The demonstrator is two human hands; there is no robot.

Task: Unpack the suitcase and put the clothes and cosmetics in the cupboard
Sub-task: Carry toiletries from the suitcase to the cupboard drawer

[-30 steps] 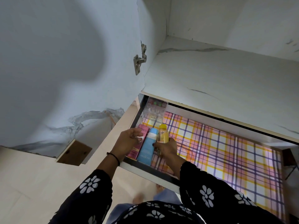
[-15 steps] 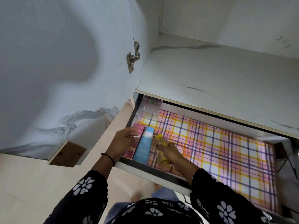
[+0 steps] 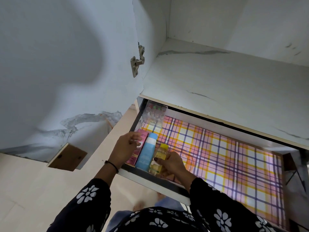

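Observation:
The cupboard drawer [image 3: 155, 181] is pulled out and lined with checked paper. At its left end lie a pink box [image 3: 142, 136], a blue tube [image 3: 147, 153] and a yellow-capped bottle [image 3: 160, 154], side by side. My right hand [image 3: 172, 164] grips the yellow bottle as it lies flat next to the blue tube. My left hand [image 3: 125, 146] rests on the pink box with the fingers loosely bent over it. A clear plastic case [image 3: 154, 113] of small items leans in the drawer's far left corner.
A white marble-patterned shelf [image 3: 217, 81] overhangs the drawer's back. The open cupboard door [image 3: 66, 72] with its metal hinge [image 3: 137, 61] stands to the left. Beige floor tiles lie below. Most of the drawer's checked lining [image 3: 234, 164] to the right is bare.
My right hand has tipped the yellow bottle from upright to lying flat beside the blue tube. My left hand has stayed on the pink box.

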